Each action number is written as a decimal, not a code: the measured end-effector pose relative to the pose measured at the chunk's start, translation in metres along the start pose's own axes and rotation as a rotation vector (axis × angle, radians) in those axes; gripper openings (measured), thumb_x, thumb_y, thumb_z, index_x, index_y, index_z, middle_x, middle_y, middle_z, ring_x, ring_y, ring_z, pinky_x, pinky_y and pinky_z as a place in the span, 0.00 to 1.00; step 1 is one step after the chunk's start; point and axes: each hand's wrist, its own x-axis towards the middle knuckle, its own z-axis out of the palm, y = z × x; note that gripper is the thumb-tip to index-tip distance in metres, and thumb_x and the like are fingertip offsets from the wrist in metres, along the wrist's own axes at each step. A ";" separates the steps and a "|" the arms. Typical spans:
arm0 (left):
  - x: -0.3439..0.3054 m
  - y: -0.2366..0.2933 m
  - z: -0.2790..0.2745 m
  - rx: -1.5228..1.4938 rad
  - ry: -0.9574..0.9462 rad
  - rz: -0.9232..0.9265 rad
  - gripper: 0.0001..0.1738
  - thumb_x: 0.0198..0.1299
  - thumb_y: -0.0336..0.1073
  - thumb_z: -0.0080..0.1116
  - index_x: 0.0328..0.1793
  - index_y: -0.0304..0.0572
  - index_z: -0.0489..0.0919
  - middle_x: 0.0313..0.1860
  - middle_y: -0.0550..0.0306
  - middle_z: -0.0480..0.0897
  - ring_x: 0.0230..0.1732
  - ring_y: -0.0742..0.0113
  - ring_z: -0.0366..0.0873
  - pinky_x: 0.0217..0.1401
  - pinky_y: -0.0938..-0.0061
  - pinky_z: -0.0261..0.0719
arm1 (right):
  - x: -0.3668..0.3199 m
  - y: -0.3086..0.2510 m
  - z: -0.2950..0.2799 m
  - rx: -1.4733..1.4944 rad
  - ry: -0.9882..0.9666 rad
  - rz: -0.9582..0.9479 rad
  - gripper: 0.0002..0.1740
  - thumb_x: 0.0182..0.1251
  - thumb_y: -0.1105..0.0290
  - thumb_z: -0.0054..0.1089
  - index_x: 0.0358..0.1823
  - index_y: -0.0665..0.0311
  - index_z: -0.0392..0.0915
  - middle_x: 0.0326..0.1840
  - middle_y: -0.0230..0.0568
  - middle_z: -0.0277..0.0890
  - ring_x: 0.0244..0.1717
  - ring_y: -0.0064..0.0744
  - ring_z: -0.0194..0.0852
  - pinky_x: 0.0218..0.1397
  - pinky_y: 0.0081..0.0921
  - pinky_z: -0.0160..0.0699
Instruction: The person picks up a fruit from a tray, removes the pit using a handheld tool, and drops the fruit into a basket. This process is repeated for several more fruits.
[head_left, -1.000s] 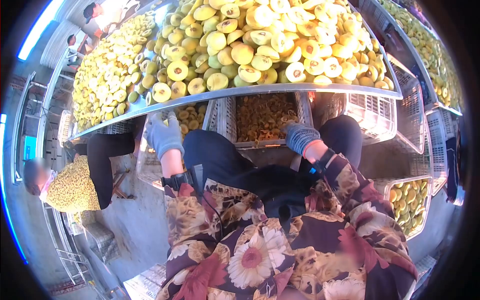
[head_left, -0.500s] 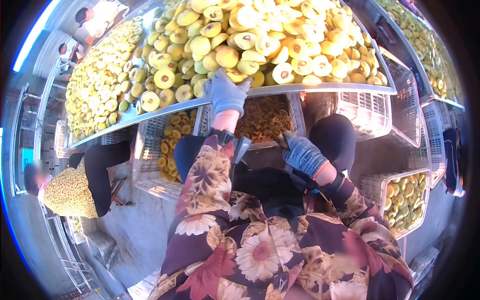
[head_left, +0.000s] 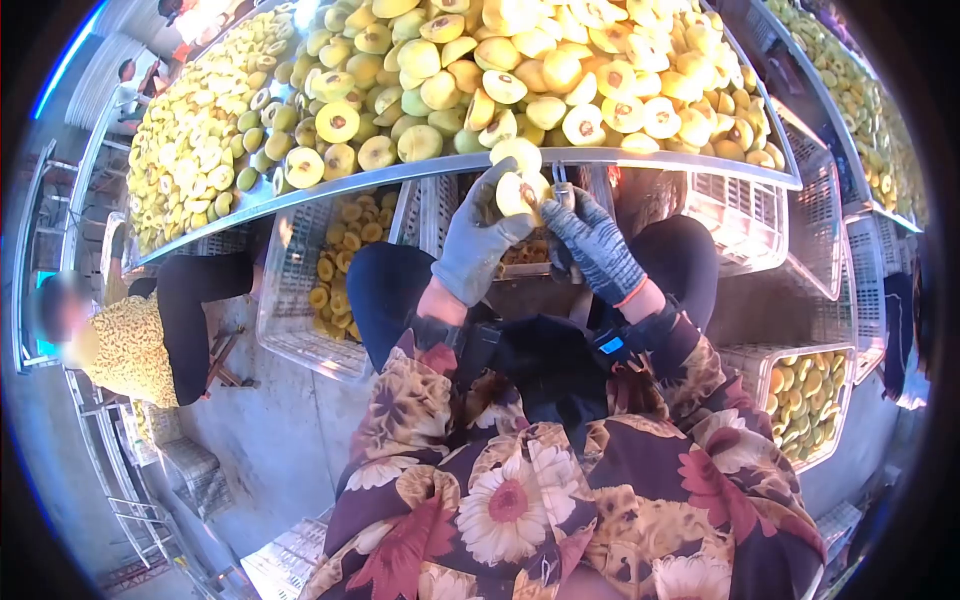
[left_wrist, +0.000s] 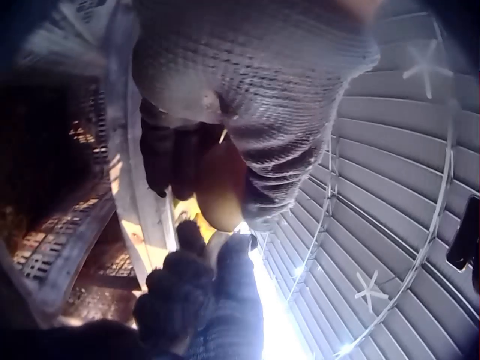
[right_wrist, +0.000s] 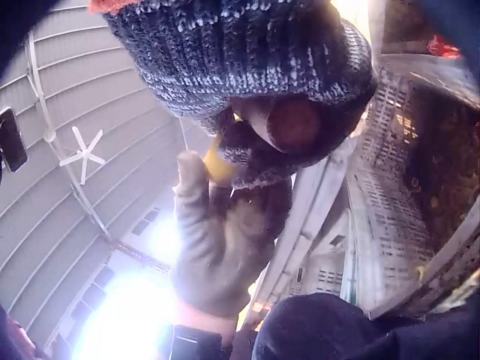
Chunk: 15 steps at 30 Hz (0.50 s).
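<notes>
In a plain grey glove, my left hand (head_left: 475, 245) holds a pale yellow fruit half (head_left: 520, 193), its brown centre showing; another half (head_left: 517, 155) sits just above it at the fingertips. My right hand (head_left: 595, 245), in a striped knitted glove, grips a slim metal tool (head_left: 562, 188) close beside the fruit. The left wrist view shows the fruit (left_wrist: 220, 187) under the curled fingers of my left hand (left_wrist: 255, 90), with my right hand (left_wrist: 187, 292) meeting it. In the right wrist view, yellow fruit (right_wrist: 219, 166) lies between my right hand (right_wrist: 247, 60) and left hand (right_wrist: 225, 240).
A metal-edged table (head_left: 370, 180) heaped with fruit halves (head_left: 560, 70) spans the front. Below it are a crate (head_left: 315, 355) of fruit pieces at left and an upright white crate (head_left: 740, 220) at right. Another fruit crate (head_left: 850, 410) stands lower right. Someone (head_left: 140, 350) sits at left.
My left hand has come back from the table's pile to the middle with fruit in it. My right hand has risen to meet it, and the metal tool now shows upright.
</notes>
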 end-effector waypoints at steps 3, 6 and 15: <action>-0.002 -0.011 -0.011 -0.213 -0.121 -0.047 0.33 0.63 0.45 0.61 0.69 0.38 0.64 0.62 0.55 0.72 0.58 0.65 0.73 0.58 0.73 0.75 | 0.005 0.004 0.005 -0.046 -0.032 -0.021 0.19 0.68 0.60 0.60 0.53 0.63 0.71 0.25 0.29 0.74 0.18 0.16 0.68 0.20 0.16 0.68; -0.003 -0.012 0.004 -0.285 0.004 -0.041 0.33 0.69 0.57 0.45 0.67 0.38 0.66 0.58 0.54 0.75 0.53 0.64 0.76 0.55 0.71 0.77 | 0.020 0.027 -0.001 -0.444 0.049 -0.423 0.17 0.65 0.64 0.62 0.50 0.66 0.72 0.31 0.33 0.77 0.27 0.21 0.75 0.33 0.21 0.77; 0.003 -0.028 -0.016 -0.250 -0.021 -0.166 0.32 0.72 0.59 0.33 0.64 0.41 0.69 0.53 0.54 0.77 0.50 0.64 0.77 0.53 0.66 0.79 | 0.028 0.015 -0.008 -0.740 0.288 -0.600 0.24 0.55 0.60 0.69 0.48 0.66 0.74 0.40 0.53 0.78 0.44 0.50 0.78 0.48 0.35 0.77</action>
